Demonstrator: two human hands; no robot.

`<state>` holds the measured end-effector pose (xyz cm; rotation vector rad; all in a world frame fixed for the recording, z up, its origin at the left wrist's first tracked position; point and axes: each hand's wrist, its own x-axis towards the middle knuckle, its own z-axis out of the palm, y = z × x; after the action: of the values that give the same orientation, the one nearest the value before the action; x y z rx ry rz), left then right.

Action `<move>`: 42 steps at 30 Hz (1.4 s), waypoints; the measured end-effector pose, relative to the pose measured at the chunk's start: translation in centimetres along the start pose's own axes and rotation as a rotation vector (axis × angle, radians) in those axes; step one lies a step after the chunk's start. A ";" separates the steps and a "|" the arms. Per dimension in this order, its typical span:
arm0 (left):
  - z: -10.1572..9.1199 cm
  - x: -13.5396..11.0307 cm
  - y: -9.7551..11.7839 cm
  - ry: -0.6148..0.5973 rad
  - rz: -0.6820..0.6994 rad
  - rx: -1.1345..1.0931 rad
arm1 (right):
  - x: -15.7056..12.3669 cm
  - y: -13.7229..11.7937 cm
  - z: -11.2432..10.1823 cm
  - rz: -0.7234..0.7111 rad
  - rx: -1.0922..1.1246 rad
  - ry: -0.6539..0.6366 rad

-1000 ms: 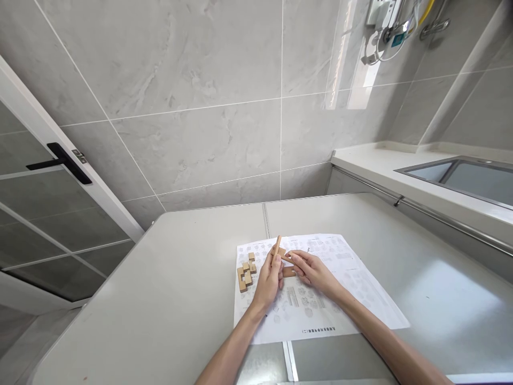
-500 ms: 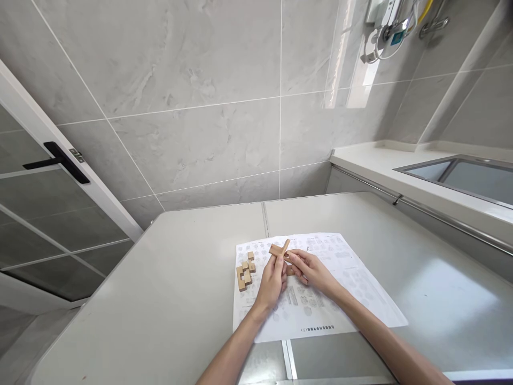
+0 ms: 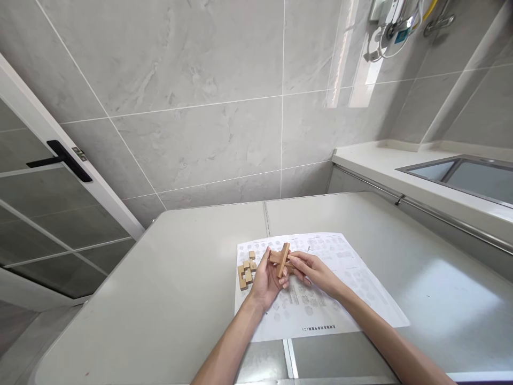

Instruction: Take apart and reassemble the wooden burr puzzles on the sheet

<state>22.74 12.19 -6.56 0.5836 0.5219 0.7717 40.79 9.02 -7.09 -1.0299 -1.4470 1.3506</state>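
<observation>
Crossed wooden bars (image 3: 284, 259), plain reddish-brown, slim one slanting over a wider one, held above printed paper (image 3: 336, 307) on bench (image 3: 168, 299). Left hand (image 3: 266, 282) half-curled around them, thumb raised; right hand (image 3: 315, 271) pinches their right side.

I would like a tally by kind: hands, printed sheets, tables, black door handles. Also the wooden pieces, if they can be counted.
Hands: 2 (left hand, right hand)
Printed sheet: 1
Table: 1
Black door handle: 1
Wooden pieces: overlapping, partly hidden; no sure count
Total, wooden pieces excluded: 5
</observation>
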 end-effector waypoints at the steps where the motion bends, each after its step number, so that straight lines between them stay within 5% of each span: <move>1: 0.0 0.0 0.0 0.007 0.006 -0.012 | 0.0 0.0 0.0 0.002 -0.001 0.002; 17: -0.6 0.2 -0.2 -0.007 -0.075 -0.114 | -0.1 -0.3 -0.3 0.001 0.000 0.021; 26: 0.0 0.1 -0.1 -0.031 0.062 0.122 | -0.4 -1.0 -0.4 0.024 0.016 0.029; 42: 0.0 0.1 -0.2 -0.069 0.061 0.094 | -0.4 -0.7 -0.4 0.028 0.037 0.041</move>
<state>22.91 12.09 -6.70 0.7136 0.4805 0.7856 41.27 8.74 -6.42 -1.0511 -1.3778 1.3636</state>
